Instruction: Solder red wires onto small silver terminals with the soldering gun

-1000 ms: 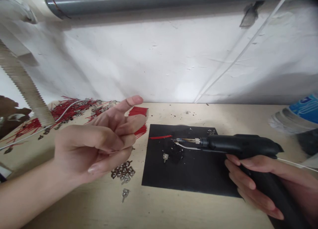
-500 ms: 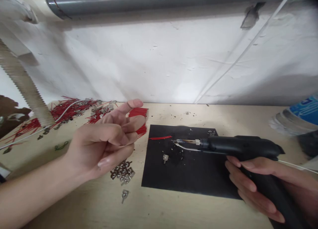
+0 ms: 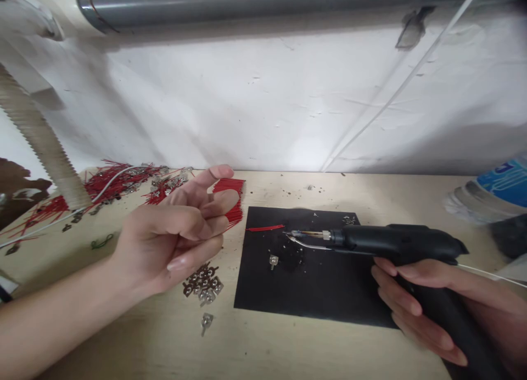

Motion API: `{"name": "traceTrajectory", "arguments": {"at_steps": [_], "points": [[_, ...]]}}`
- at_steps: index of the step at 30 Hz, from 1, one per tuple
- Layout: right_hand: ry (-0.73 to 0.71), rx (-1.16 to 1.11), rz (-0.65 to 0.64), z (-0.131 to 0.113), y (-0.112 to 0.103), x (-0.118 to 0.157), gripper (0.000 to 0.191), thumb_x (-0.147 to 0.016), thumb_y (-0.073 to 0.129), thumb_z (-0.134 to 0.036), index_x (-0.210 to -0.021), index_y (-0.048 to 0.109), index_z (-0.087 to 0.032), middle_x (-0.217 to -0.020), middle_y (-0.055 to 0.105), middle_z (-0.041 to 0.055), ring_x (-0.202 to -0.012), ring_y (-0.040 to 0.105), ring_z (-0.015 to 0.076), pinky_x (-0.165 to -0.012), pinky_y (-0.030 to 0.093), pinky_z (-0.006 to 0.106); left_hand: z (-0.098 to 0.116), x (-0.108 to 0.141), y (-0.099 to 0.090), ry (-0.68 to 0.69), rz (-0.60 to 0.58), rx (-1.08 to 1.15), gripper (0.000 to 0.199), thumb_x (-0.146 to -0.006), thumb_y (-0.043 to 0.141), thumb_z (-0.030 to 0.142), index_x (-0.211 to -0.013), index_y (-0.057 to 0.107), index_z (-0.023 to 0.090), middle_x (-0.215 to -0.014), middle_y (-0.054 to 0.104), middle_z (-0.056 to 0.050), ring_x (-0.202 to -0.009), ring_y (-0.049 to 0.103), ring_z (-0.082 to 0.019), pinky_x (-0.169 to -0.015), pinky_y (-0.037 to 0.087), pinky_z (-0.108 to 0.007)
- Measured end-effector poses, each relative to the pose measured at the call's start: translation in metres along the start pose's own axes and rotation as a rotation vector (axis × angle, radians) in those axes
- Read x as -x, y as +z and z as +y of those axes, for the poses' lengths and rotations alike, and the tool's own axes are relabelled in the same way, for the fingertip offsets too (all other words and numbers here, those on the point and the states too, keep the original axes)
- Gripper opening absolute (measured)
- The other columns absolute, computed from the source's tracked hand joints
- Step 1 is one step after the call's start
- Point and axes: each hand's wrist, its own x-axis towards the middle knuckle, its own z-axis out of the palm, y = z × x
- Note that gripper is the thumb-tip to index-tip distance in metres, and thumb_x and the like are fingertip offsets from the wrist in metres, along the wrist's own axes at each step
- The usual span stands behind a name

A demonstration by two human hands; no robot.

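Over the black mat point(image 3: 263, 292), my right hand point(image 3: 457, 281) is gripping the soldering gun point(image 3: 382, 241), presumably for steadiness; left of the mat, my left hand point(image 3: 173, 232) is hovering loosely curled, apparently empty.

Over the past second, I've shifted my left hand point(image 3: 173, 234) rightward at the wrist, uncovering a green strand point(image 3: 101, 241).

Pipe point(image 3: 263, 11): dark grey, horizontal across top, white fitting point(image 3: 69, 13) at left end
Hose point(image 3: 39, 135): beige, ribbed, slanting down to table point(image 3: 329, 358), far left
Wall point(image 3: 226, 100): white, scuffed, shadowed in patches
Cord point(image 3: 434, 46): thin, white, diagonal, right half
Container point(image 3: 469, 201): clear, blue label, right edge
Dark item point(image 3: 508, 237): just below container in view, unclear
Strand point(image 3: 102, 241): green, twisted, on table, left
Brown item point(image 3: 18, 188): ragged edge, left border, unidentifiable
Cable point(image 3: 111, 183): thin, pale, curving past hose foot
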Motion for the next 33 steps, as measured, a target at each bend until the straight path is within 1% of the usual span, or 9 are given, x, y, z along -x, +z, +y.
{"name": "traceTrajectory", "arguments": {"at_steps": [4, 8, 11, 15, 19, 21, 26, 30, 33], "points": [[0.001, -0.001, 0.014, 0.001, 0.001, 0.0, 0.049, -0.082, 0.12, -0.055, -0.071, 0.087, -0.019, -0.056, 0.055, -0.0013, -0.048, 0.047, 0.0094, -0.045, 0.041, 0.017, -0.001, 0.001, -0.003, 0.006, -0.001, 0.005, 0.062, -0.062, 0.081, -0.002, -0.116, 0.082, 0.029, -0.069, 0.053, 0.012, -0.038, 0.03, -0.005, -0.03, 0.016, -0.021], [-0.004, -0.023, 0.033, -0.001, 0.007, 0.001, 0.05, -0.078, 0.123, -0.053, -0.074, 0.088, -0.018, -0.059, 0.06, -0.0005, -0.047, 0.049, 0.0087, -0.044, 0.042, 0.017, -0.001, 0.003, -0.005, 0.011, -0.012, 0.021, 0.064, -0.061, 0.08, -0.002, -0.117, 0.082, 0.029, -0.072, 0.054, 0.012, -0.04, 0.03, -0.005, -0.031, 0.017, -0.02], [-0.005, -0.042, 0.043, -0.003, 0.012, 0.0, 0.053, -0.07, 0.128, -0.052, -0.074, 0.088, -0.018, -0.063, 0.064, -0.0005, -0.045, 0.049, 0.0075, -0.042, 0.042, 0.017, -0.001, 0.003, -0.004, -0.005, -0.011, 0.021, 0.071, -0.064, 0.081, -0.003, -0.127, 0.083, 0.031, -0.073, 0.053, 0.012, -0.041, 0.029, -0.004, -0.032, 0.02, -0.018], [-0.005, -0.035, 0.03, -0.003, 0.011, 0.0, 0.052, -0.072, 0.126, -0.053, -0.074, 0.087, -0.019, -0.062, 0.062, -0.0008, -0.046, 0.048, 0.0083, -0.043, 0.041, 0.018, -0.001, 0.001, -0.002, -0.004, 0.023, 0.025, 0.085, -0.066, 0.083, -0.004, -0.143, 0.083, 0.033, -0.075, 0.047, 0.014, -0.041, 0.026, -0.003, -0.031, 0.024, -0.016], [-0.006, -0.026, 0.013, -0.002, 0.006, -0.001, 0.052, -0.077, 0.124, -0.053, -0.073, 0.084, -0.02, -0.056, 0.057, -0.0013, -0.046, 0.043, 0.0101, -0.044, 0.039, 0.02, -0.002, 0.0, -0.001, 0.002, 0.017, 0.059, 0.077, -0.062, 0.079, -0.005, -0.131, 0.083, 0.029, -0.074, 0.045, 0.013, -0.045, 0.026, -0.004, -0.033, 0.024, -0.014], [0.001, -0.027, -0.006, -0.002, 0.005, -0.001, 0.054, -0.079, 0.124, -0.054, -0.072, 0.083, -0.019, -0.06, 0.061, 0.0002, -0.047, 0.045, 0.0091, -0.045, 0.04, 0.02, -0.002, 0.0, 0.0, 0.01, 0.015, 0.056, 0.073, -0.063, 0.079, -0.006, -0.126, 0.083, 0.028, -0.074, 0.047, 0.012, -0.045, 0.027, -0.004, -0.034, 0.021, -0.015], [0.025, -0.032, 0.002, -0.005, 0.009, 0.001, 0.055, -0.075, 0.127, -0.052, -0.072, 0.085, -0.016, -0.061, 0.065, 0.0015, -0.046, 0.051, 0.0079, -0.044, 0.043, 0.017, -0.004, 0.001, 0.007, 0.025, 0.016, -0.019, 0.081, -0.065, 0.082, -0.005, -0.138, 0.082, 0.031, -0.071, 0.049, 0.015, -0.041, 0.026, -0.004, -0.033, 0.013, -0.017], [-0.011, -0.034, 0.015, -0.005, 0.009, 0.001, 0.051, -0.075, 0.127, -0.05, -0.076, 0.088, -0.017, -0.066, 0.068, 0.0009, -0.046, 0.053, 0.0075, -0.043, 0.046, 0.016, -0.005, 0.0, 0.006, 0.043, 0.012, -0.045, 0.082, -0.064, 0.083, -0.003, -0.138, 0.082, 0.032, -0.072, 0.052, 0.015, -0.041, 0.024, -0.004, -0.032, 0.016, -0.016], [0.007, -0.054, 0.001, -0.005, 0.009, 0.002, 0.052, -0.074, 0.128, -0.05, -0.077, 0.089, -0.015, -0.064, 0.068, 0.0017, -0.045, 0.056, 0.0085, -0.043, 0.049, 0.016, -0.004, -0.001, 0.004, 0.046, 0.03, -0.032, 0.073, -0.059, 0.08, -0.002, -0.124, 0.082, 0.03, -0.071, 0.051, 0.013, -0.043, 0.023, -0.005, -0.033, 0.021, -0.015]]}}
